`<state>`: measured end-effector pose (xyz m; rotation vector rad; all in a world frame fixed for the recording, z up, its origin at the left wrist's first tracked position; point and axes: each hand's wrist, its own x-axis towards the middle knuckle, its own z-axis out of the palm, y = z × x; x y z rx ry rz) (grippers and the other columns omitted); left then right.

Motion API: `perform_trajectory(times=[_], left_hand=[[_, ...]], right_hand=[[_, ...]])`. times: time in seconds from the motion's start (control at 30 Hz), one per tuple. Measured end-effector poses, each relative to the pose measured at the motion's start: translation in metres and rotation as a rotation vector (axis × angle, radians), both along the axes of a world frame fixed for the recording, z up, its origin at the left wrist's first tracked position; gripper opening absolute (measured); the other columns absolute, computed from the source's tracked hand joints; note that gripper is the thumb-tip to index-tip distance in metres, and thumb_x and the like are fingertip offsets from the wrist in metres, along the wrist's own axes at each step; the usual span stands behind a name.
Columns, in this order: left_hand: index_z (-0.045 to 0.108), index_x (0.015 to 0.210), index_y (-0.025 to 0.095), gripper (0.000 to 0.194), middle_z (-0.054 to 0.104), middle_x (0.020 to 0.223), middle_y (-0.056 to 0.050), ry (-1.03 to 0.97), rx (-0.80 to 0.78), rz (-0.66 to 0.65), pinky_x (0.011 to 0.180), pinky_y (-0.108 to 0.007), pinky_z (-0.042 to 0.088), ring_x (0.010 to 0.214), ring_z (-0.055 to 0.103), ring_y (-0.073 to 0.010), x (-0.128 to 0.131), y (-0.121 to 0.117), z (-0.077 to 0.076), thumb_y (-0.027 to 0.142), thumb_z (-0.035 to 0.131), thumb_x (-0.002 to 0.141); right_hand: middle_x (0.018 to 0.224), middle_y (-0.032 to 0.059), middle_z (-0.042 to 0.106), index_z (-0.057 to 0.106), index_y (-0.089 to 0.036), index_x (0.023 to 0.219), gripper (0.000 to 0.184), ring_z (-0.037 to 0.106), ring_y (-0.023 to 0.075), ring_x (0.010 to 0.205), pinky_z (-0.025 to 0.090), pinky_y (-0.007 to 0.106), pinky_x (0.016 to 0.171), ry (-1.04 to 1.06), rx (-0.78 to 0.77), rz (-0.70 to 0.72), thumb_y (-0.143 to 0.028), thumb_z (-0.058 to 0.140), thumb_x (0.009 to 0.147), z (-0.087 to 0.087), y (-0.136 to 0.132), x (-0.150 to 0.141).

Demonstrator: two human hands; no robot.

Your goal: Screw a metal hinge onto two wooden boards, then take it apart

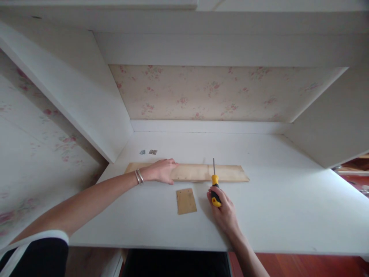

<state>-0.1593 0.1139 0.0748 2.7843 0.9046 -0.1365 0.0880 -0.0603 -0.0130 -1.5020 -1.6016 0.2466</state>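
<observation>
A long, pale wooden board (207, 173) lies flat across the white desk, with small dark holes near its front edge. My left hand (162, 171) spans the board left of its middle, fingers at the far edge and thumb at the near one, gripping it. In my right hand (226, 211) is a screwdriver (215, 188) with a yellow and black handle, its shaft pointing away over the board. A small brown wooden panel (186, 201) with holes along its far edge lies between my hands. Behind the board are a metal hinge (153, 152) and a few screws (142, 152).
The white desk (276, 207) is closed in by a side panel (75, 84) on the left and another (331, 115) on the right. A shelf (201, 48) overhangs the back. A black seat (175, 265) stands below the front edge.
</observation>
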Motion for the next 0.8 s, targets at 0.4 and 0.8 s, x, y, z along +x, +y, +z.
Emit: perform_trajectory(times=[0.4, 0.8], left_hand=[[0.037, 0.133, 0.019, 0.082, 0.048, 0.126, -0.012, 0.089, 0.169, 0.2, 0.093, -0.034, 0.039, 0.108, 0.051, -0.0278, -0.018, 0.155, 0.022, 0.05, 0.067, 0.063], [0.039, 0.135, 0.015, 0.078, 0.044, 0.135, -0.012, 0.039, -0.013, 0.287, 0.102, -0.034, 0.031, 0.12, 0.043, -0.0269, -0.047, 0.23, -0.023, 0.033, 0.063, 0.063]], right_hand=[[0.089, 0.0062, 0.055, 0.05, -0.021, 0.116, 0.023, 0.055, 0.019, 0.075, 0.041, 0.029, 0.065, -0.192, 0.005, 0.139, -0.022, 0.045, 0.093, -0.005, 0.004, -0.002], [0.087, 0.0058, 0.056, 0.048, -0.024, 0.114, 0.022, 0.054, 0.0202, 0.075, 0.041, 0.03, 0.065, -0.167, -0.114, 0.144, -0.022, 0.041, 0.093, 0.005, 0.016, -0.005]])
